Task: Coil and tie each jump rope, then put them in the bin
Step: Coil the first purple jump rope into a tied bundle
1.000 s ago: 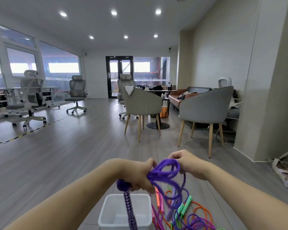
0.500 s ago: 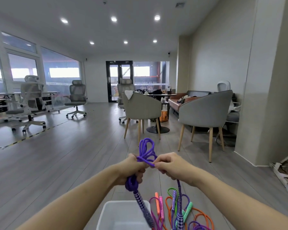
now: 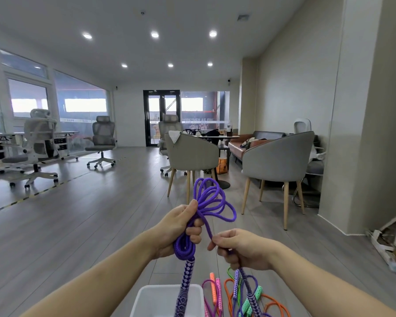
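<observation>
From the head camera we have the purple jump rope (image 3: pixel 207 203) in both hands, held up in front of us and above the white bin (image 3: pixel 146 300) that stands on the floor. Our left hand (image 3: pixel 181 227) is clenched around the gathered bundle of loops, which fan out above the fist, while one patterned purple-and-white handle (image 3: pixel 185 287) hangs down from it over the bin. Our right hand (image 3: pixel 242 248) pinches a single strand that leads off the bundle, with the second handle (image 3: pixel 249 291) dangling below it. We judge the braided cord to be light, soft and floppy, inclined to spring out of its coil unless the fist keeps the loops squeezed at their waist; the free strand is the place to pull for wrapping and tying, and the stiff handles would serve for lifting the finished bundle. Just right of the bin, more jump ropes (image 3: pixel 238 298) in orange, pink, green and purple lie tangled on the floor. Beyond the bin, faint lettering runs across the glass by the black door (image 3: pixel 161 117), too blurred for us to read.
</observation>
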